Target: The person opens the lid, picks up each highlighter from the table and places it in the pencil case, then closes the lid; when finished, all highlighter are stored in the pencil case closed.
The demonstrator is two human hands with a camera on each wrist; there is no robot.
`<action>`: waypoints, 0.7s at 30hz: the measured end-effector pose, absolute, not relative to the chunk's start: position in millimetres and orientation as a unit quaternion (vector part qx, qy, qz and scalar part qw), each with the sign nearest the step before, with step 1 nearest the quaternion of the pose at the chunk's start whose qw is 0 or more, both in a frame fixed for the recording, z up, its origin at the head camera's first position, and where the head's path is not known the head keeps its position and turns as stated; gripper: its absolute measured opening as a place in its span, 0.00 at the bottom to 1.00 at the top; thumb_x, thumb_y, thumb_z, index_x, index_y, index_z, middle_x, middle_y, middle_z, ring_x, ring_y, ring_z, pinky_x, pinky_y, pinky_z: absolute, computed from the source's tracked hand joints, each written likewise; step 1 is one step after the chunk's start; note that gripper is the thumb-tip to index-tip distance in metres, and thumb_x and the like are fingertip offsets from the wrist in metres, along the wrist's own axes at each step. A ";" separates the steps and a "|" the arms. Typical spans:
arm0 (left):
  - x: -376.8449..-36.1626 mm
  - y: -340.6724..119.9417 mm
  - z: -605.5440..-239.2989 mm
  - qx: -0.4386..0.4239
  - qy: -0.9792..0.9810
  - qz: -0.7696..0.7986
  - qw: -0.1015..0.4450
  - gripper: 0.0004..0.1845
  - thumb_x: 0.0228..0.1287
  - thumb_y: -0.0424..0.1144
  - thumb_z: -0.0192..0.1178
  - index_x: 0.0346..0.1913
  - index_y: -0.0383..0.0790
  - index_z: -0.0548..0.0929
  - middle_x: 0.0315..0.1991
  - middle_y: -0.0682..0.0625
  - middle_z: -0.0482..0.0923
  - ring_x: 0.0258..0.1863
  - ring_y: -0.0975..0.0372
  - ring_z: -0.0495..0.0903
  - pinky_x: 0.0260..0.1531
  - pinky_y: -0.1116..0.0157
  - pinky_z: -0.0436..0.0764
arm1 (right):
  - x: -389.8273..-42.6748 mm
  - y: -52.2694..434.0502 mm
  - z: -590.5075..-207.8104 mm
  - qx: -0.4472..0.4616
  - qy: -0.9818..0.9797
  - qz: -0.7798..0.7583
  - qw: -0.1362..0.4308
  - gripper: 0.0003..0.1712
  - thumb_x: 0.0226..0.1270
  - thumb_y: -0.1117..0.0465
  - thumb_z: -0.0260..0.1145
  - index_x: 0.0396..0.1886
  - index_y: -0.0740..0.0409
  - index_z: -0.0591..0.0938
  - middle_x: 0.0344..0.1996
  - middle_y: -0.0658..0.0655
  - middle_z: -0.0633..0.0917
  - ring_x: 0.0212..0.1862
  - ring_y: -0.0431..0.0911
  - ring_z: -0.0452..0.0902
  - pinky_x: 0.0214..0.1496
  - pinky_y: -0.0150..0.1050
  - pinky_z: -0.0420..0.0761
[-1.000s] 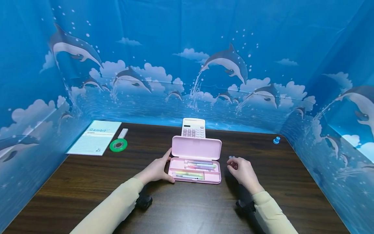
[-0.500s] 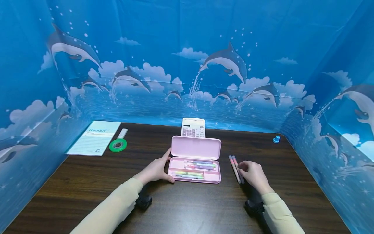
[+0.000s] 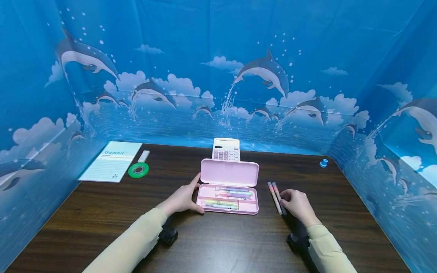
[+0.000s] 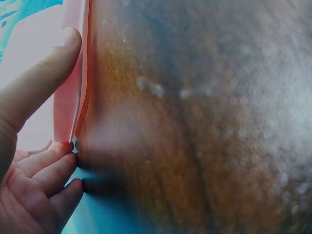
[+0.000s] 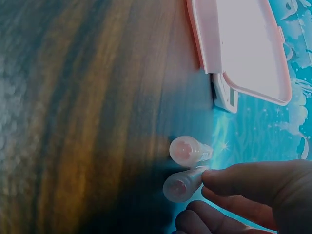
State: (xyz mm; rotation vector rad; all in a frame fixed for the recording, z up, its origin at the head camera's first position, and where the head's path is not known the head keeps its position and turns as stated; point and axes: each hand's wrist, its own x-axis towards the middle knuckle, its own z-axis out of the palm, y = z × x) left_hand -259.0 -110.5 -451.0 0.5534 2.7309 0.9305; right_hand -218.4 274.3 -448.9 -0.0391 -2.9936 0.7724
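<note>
An opened pink pencil case [image 3: 248, 207] stands mid-table, holding several pastel pens [image 3: 235, 193] in its compartments. My left hand [image 3: 182, 198] grips its left end. In the left wrist view, the thumb [image 4: 46, 68] lies along the front wall while the fingers bend at the end. Right of the case, two slim pens lie side by side, a left pen [image 3: 274, 198] and a right pen [image 3: 278, 196]. My right hand [image 3: 298, 204] pinches the right pen from its right side, other fingers curled. In the right wrist view, the thumb tip meets that pen [image 5: 178, 187] behind its translucent end.
Behind the case's raised lid sits a white calculator [image 3: 226, 148]. At the back left are a notepad [image 3: 110, 161], a green tape roll [image 3: 138, 175] and a small white block [image 3: 143, 156]. A small blue object [image 3: 323, 163] stands near the back right corner. A dolphin-print curtain [image 3: 218, 76] encloses the table.
My right hand has moved right and slightly toward me, uncovering the two pens it mostly hid one second ago. During the last half second it barely moves. My left hand stays on the case.
</note>
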 end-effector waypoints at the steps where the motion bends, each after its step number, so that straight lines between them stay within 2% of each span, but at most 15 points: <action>1: -258.9 -110.4 -451.0 0.187 0.925 0.315 0.102 0.70 0.34 0.51 0.80 0.76 0.39 0.43 0.63 0.42 0.71 0.60 0.53 0.71 0.63 0.51 0.65 | -218.3 274.2 -448.8 -0.014 -0.968 0.249 0.024 0.12 0.56 0.65 0.70 0.38 0.67 0.84 0.28 0.56 0.84 0.29 0.46 0.74 0.37 0.46 0.79; 15: -258.2 -111.0 -449.7 0.196 0.924 0.312 0.099 0.70 0.34 0.51 0.80 0.75 0.38 0.43 0.62 0.40 0.71 0.60 0.51 0.71 0.62 0.50 0.65 | -219.6 272.4 -447.0 -0.023 -0.969 0.246 0.018 0.09 0.56 0.65 0.67 0.32 0.69 0.84 0.24 0.56 0.84 0.27 0.45 0.74 0.30 0.41 0.77; 21: -257.7 -111.0 -449.6 0.196 0.924 0.313 0.101 0.70 0.34 0.52 0.80 0.75 0.38 0.42 0.62 0.40 0.71 0.60 0.51 0.71 0.62 0.50 0.65 | -218.2 272.6 -447.2 -0.033 -0.968 0.249 0.020 0.08 0.54 0.66 0.66 0.30 0.69 0.83 0.21 0.55 0.82 0.22 0.43 0.73 0.26 0.38 0.73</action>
